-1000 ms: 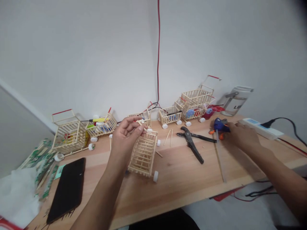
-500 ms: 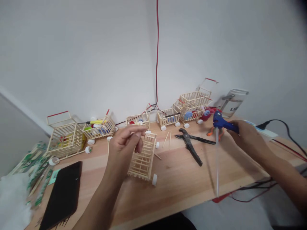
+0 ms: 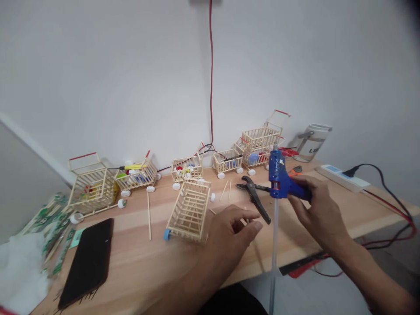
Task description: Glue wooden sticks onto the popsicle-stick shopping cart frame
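Note:
My right hand point(image 3: 316, 210) is shut on the grip of a blue hot glue gun point(image 3: 280, 177), which it holds up with the nozzle end pointing down. A long clear glue stick point(image 3: 274, 245) hangs below the gun, past the table's front edge. My left hand point(image 3: 231, 234) rests low with its fingers loosely apart, holding nothing I can see. Its fingertips lie just below black-handled pliers point(image 3: 254, 197). To the left of that hand, a wooden stick miniature shopping cart point(image 3: 189, 211) with a blue wheel point(image 3: 167, 234) lies on the table.
Several more stick carts point(image 3: 259, 144) stand along the wall on the wooden table point(image 3: 131, 249). A black phone point(image 3: 87, 262) lies front left near white wadding point(image 3: 19, 271). A power strip point(image 3: 341, 177) sits at the right, with cables running off it.
My left hand has let go of the cart and moved right. The cart now rests on the table with a blue wheel showing. My right hand has lifted the glue gun and swung it toward the middle.

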`<move>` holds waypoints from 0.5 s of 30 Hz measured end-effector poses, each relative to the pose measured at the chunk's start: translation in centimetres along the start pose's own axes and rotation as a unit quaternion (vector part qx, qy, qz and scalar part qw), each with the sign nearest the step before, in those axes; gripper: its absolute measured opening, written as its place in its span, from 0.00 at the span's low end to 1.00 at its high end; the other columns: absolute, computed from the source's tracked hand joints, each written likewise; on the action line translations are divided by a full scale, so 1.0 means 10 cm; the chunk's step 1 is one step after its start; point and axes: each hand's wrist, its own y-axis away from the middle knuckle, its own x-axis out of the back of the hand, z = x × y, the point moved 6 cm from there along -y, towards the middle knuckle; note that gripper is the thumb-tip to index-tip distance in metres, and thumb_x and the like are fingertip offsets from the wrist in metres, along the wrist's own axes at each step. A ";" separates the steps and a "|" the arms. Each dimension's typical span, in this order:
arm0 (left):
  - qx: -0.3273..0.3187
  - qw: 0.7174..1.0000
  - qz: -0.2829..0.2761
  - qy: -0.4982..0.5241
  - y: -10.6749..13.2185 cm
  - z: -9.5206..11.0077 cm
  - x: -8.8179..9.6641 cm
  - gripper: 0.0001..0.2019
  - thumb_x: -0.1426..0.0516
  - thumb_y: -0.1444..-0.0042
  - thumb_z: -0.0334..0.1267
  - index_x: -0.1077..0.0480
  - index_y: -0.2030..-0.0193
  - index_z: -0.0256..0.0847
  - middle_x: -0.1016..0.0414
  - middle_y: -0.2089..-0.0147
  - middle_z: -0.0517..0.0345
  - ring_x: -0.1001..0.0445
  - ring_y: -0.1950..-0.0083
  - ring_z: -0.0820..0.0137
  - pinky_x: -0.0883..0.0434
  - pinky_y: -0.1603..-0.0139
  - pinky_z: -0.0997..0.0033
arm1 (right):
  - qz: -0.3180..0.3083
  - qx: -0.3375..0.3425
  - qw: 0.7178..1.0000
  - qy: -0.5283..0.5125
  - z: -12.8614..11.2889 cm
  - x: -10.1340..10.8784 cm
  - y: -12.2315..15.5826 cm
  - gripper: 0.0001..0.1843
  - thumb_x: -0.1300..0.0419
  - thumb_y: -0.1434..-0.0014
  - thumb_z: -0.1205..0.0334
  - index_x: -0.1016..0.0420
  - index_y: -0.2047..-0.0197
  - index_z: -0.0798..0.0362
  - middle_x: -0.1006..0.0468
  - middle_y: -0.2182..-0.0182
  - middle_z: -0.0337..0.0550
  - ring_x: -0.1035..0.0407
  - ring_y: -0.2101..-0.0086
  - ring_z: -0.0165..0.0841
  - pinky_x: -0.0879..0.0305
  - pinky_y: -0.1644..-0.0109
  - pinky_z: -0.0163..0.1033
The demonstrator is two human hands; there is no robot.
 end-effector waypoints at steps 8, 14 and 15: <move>0.051 0.996 -0.008 0.066 -0.04 -0.06 -0.18 0.09 0.38 0.48 0.41 0.19 0.68 0.37 0.30 0.75 0.61 0.37 0.76 0.77 0.39 0.72 0.75 | -0.025 0.046 0.999 0.002 -0.16 -0.25 0.13 0.21 0.44 0.36 0.59 0.37 0.41 0.51 0.23 0.52 0.53 0.24 0.53 0.43 0.26 0.55 0.46; 0.072 0.993 0.025 0.093 -0.06 -0.13 -0.12 0.11 0.40 0.49 0.42 0.23 0.73 0.37 0.42 0.83 0.66 0.43 0.78 0.77 0.45 0.74 0.74 | -0.062 0.004 0.998 -0.004 -0.19 -0.34 0.15 0.26 0.44 0.35 0.57 0.39 0.36 0.52 0.21 0.52 0.53 0.23 0.56 0.42 0.27 0.57 0.44; 0.069 0.992 0.029 0.098 -0.07 -0.13 -0.12 0.11 0.40 0.49 0.43 0.23 0.73 0.37 0.43 0.83 0.66 0.44 0.78 0.77 0.46 0.75 0.74 | -0.070 0.004 0.998 -0.003 -0.20 -0.36 0.14 0.27 0.45 0.35 0.57 0.40 0.35 0.52 0.22 0.51 0.54 0.24 0.55 0.43 0.27 0.56 0.44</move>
